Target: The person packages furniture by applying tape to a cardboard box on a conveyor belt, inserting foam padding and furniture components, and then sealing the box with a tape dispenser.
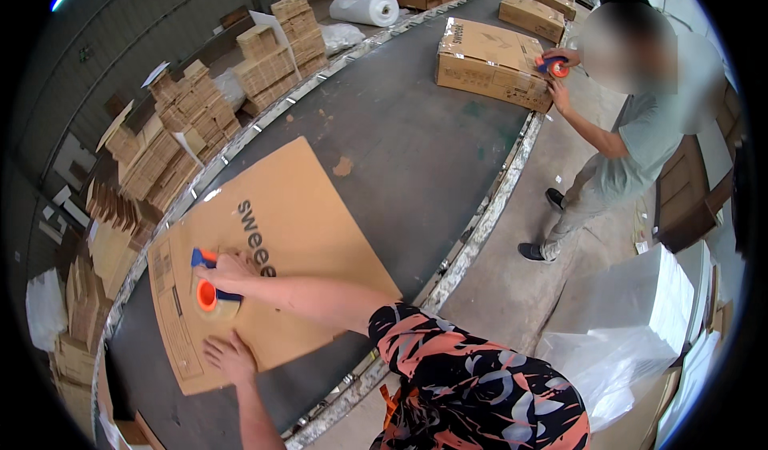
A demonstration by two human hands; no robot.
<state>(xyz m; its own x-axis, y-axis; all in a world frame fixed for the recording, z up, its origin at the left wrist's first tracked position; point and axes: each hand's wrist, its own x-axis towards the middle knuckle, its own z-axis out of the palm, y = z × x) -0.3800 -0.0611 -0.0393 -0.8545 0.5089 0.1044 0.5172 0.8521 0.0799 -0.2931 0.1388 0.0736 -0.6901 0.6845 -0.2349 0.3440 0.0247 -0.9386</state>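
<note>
A large flat brown cardboard box [320, 234] with dark printing lies askew on the dark conveyor belt [400, 154]. My right hand [233, 276] is closed round a blue and orange tape dispenser [207, 295], low over the near left part of the box. Clear tape is wound on its orange hub. Closer to me, my left hand [230, 359] rests flat on the cardboard with its fingers spread, close to the near edge. From this view I cannot tell whether tape runs from the dispenser onto the box.
Across the belt at the right, a co-worker [640, 130] holds another tape dispenser [557, 68] at a closed carton [492, 58]. More cartons [531, 16] stand farther along. Stacks of flat cardboard [188, 106] line the left side. A plastic-wrapped white block [616, 306] stands at the right.
</note>
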